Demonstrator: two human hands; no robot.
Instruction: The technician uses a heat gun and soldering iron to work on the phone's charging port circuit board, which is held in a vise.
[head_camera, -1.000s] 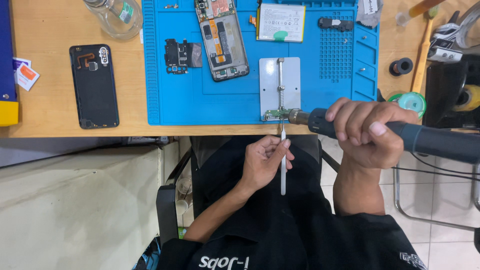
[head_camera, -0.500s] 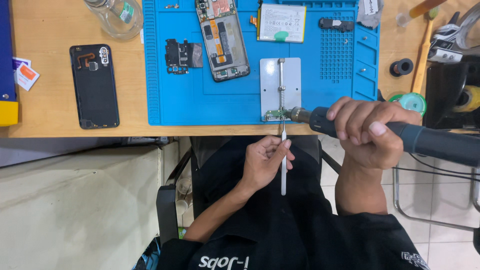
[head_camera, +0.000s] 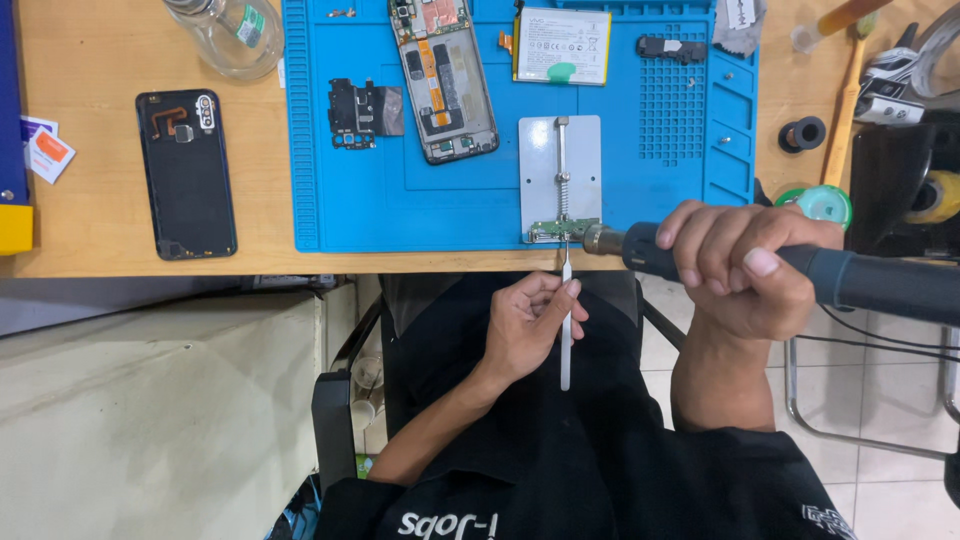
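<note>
Little has shifted over the past second: both hands hold their stations at the bench edge, the nozzle perhaps a touch closer to the board. Nearest the camera, the left hand (head_camera: 525, 325) pinches slim metal tweezers (head_camera: 566, 320) between thumb and fingers, tips raised to the small green circuit board (head_camera: 562, 229). The right hand (head_camera: 735, 265) is wrapped fully round a dark hot-air handpiece (head_camera: 800, 272), held level, its metal nozzle just beside the board. That board sits clamped at the near end of a silver holder plate (head_camera: 560, 170) on the blue work mat (head_camera: 350, 180). Beyond lie the opened phone frame (head_camera: 445, 80) and battery (head_camera: 562, 45); the back cover (head_camera: 186, 172) rests apart. Judging by this, disassembly is done, board rework is under way, reassembly remains.
</note>
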